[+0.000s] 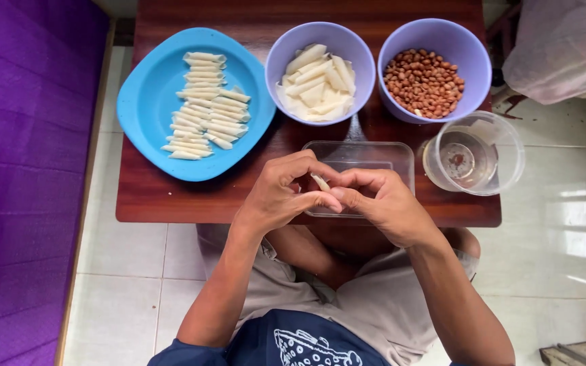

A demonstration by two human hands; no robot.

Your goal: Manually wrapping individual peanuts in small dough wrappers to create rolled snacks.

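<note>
both hands, left hand [281,193] and right hand [382,203], are together and pinched on a small pale rolled wrapper piece [320,181], held just above the clear rectangular plastic container [374,154] at the near edge of the dark reddish wooden tabletop [171,196]. to do this well, i judge the fingertips should keep even, gentle pressure so the thin roll seals without tearing. farther off sit a blue plastic plate of finished rolls [145,108], a lilac bowl of pale wrappers [286,47], a lilac bowl of brown peanuts [473,57] and a clear round tub [506,156], over a white tiled floor [564,237] with a purple mattress [22,169] at left.
</note>
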